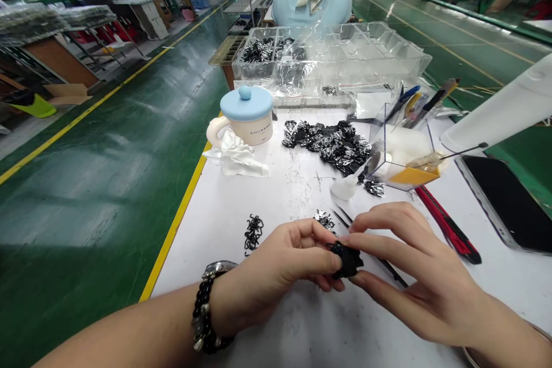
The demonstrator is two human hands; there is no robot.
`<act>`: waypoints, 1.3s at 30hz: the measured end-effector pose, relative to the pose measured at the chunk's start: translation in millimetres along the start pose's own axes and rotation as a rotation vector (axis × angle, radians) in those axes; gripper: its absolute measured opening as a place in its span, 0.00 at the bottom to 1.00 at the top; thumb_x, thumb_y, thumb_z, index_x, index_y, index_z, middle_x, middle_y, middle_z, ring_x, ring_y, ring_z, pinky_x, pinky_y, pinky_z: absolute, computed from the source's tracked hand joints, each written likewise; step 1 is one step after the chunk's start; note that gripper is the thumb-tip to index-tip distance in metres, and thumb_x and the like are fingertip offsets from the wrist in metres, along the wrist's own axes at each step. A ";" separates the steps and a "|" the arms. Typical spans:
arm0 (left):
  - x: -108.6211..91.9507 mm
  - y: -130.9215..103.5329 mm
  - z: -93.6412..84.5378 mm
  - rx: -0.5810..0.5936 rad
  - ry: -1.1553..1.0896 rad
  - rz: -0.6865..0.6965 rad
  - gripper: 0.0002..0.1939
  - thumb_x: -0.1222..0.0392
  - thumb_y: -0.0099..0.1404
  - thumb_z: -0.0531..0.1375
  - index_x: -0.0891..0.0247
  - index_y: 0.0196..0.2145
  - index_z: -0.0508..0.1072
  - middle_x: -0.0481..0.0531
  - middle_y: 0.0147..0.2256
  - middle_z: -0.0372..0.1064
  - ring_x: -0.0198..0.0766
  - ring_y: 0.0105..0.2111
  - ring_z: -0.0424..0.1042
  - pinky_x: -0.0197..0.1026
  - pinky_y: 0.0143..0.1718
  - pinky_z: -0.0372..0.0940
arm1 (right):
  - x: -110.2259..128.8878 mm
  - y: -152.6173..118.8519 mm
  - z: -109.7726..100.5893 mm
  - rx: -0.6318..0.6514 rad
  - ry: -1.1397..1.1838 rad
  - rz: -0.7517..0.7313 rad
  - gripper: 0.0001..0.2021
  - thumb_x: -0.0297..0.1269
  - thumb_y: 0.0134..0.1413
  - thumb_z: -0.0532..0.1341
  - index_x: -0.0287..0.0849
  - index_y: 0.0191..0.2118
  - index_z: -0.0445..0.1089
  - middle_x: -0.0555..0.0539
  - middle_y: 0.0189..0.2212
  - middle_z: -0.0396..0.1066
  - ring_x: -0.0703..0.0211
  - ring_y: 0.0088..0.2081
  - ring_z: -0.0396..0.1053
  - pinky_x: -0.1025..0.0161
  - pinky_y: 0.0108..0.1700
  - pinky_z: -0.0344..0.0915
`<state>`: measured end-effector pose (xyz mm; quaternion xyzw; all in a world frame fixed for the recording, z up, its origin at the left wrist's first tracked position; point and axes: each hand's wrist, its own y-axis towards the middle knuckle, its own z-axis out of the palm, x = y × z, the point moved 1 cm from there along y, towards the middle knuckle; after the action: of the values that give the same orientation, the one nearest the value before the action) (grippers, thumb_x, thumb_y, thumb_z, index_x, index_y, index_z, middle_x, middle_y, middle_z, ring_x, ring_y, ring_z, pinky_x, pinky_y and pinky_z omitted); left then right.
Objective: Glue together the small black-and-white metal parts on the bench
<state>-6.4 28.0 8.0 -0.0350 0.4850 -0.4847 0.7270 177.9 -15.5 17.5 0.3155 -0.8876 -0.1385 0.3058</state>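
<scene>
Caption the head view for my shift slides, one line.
Head view: left hand and right hand hold a small black part above a white table, tweezers nearby.

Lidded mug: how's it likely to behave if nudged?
Probably slides rather than tips: the mug looks wide and low. Its lid may shift or lift off separately, since no clasp shows.
</scene>
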 end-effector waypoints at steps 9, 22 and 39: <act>-1.8 -0.2 -0.3 -0.014 0.052 0.073 0.11 0.64 0.51 0.66 0.67 0.32 0.70 0.48 0.26 0.71 0.31 0.26 0.69 0.36 0.30 0.62 | -0.6 0.1 -0.7 -0.020 0.004 -0.022 0.18 0.25 0.54 0.60 0.38 0.51 0.63 0.43 0.42 0.62 0.57 0.43 0.60 0.56 0.45 0.58; 0.0 -1.9 1.3 -0.051 0.009 -0.007 0.11 0.65 0.48 0.65 0.66 0.31 0.70 0.44 0.21 0.70 0.27 0.19 0.68 0.32 0.26 0.62 | -0.9 -2.5 1.1 0.016 0.023 -0.024 0.15 0.28 0.56 0.60 0.36 0.50 0.64 0.42 0.43 0.61 0.56 0.45 0.58 0.56 0.46 0.56; 4.4 2.6 -3.0 0.122 -0.153 -0.129 0.09 0.58 0.52 0.64 0.69 0.28 0.74 0.51 0.25 0.73 0.33 0.24 0.73 0.34 0.30 0.65 | 0.7 -2.7 0.4 0.006 0.110 0.066 0.13 0.31 0.56 0.59 0.41 0.48 0.63 0.45 0.41 0.62 0.57 0.44 0.59 0.56 0.45 0.59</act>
<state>-6.7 27.4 2.1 -0.0586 0.3944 -0.5551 0.7300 178.4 -17.9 16.3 0.2942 -0.8797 -0.1079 0.3576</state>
